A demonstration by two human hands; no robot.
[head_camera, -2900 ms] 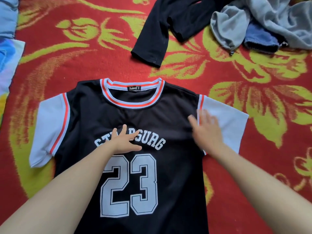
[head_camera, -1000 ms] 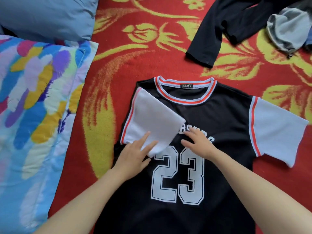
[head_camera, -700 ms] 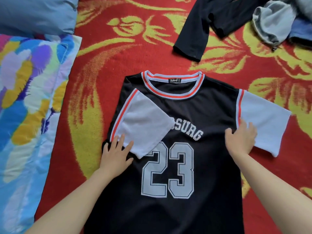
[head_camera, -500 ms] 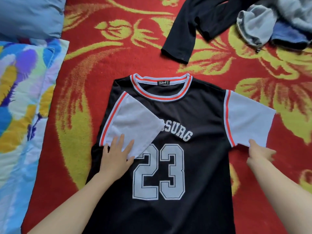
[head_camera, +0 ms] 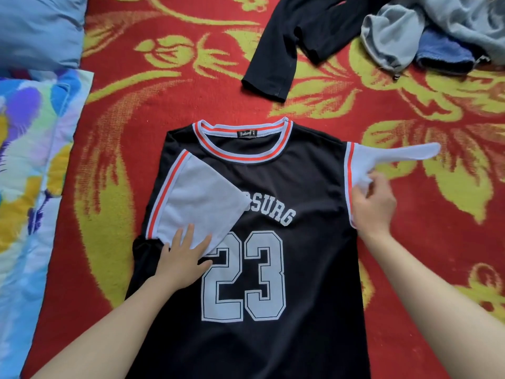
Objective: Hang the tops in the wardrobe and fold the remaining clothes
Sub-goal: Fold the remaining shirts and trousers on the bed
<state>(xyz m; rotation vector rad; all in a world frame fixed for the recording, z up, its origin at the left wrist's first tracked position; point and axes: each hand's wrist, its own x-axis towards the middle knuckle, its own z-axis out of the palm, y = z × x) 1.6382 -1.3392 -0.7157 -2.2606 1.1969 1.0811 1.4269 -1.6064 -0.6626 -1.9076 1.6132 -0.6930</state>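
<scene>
Fingers (head_camera: 379, 184) of the right hand (head_camera: 374, 206) are curled and pinched on the lower edge of the right sleeve (head_camera: 396, 157), which is held raised off the red patterned covering (head_camera: 437, 242), its far end drooping away from the grip. Fingers (head_camera: 189, 239) of the left hand (head_camera: 181, 259) are laid straight and slightly spread. They are pressed flat on the hem of the left sleeve (head_camera: 202, 203), which lies folded inward over the chest lettering.

The jersey (head_camera: 300, 192) is spread face up between and beneath the two hands. It is judged to be light, soft and limp: no shape is kept where it is unsupported, so a sleeve is best taken at its hem and the fold pinned flat near the shoulder seam. Little slipping is expected on the fuzzy covering.

Well beyond the fingers, a black long-sleeved top (head_camera: 287, 36) and a grey heap (head_camera: 404, 31) are left unfolded.
</scene>
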